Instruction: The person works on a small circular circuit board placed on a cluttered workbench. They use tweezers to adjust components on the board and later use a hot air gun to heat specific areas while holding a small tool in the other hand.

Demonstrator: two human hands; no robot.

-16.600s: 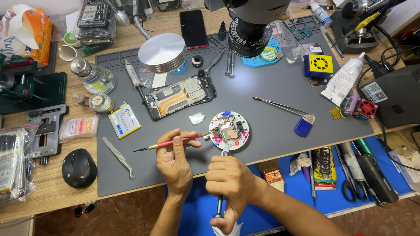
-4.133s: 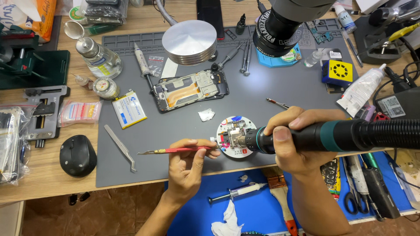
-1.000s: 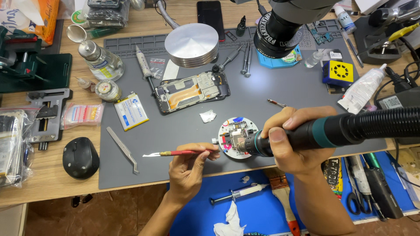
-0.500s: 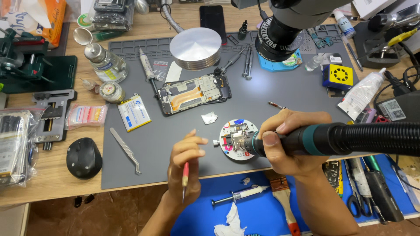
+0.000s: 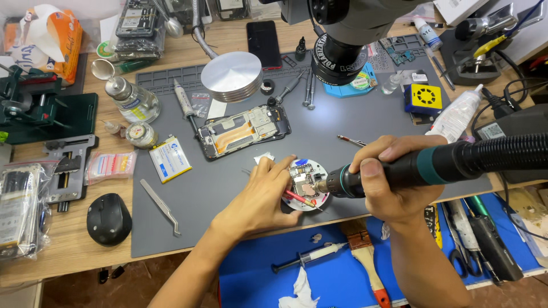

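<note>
The left hand (image 5: 260, 199) has swung back in over the round white holder (image 5: 307, 183) since half a second ago, when it hung clear with its red-handled tool (image 5: 299, 198) pointing down toward the table edge; the tool now lies across the holder's lower rim, tip toward the small circuit board (image 5: 305, 178) clamped in it. The right hand (image 5: 394, 182) is wrapped shut around the black-and-teal hot-air handpiece (image 5: 399, 171), thumb on top, its nozzle level and just beside the board's right edge. The left fingers are pinched closed on the tool, forefinger stretched along the holder's left side, wrist resting on the grey mat (image 5: 200, 194). The risk, as it looks: those fingertips sit very near the nozzle's stream and could be burned, and heat held too long in one spot could scorch the board or blow small parts off it. The heavy hose (image 5: 502, 154) could also tug the nozzle off line.
</note>
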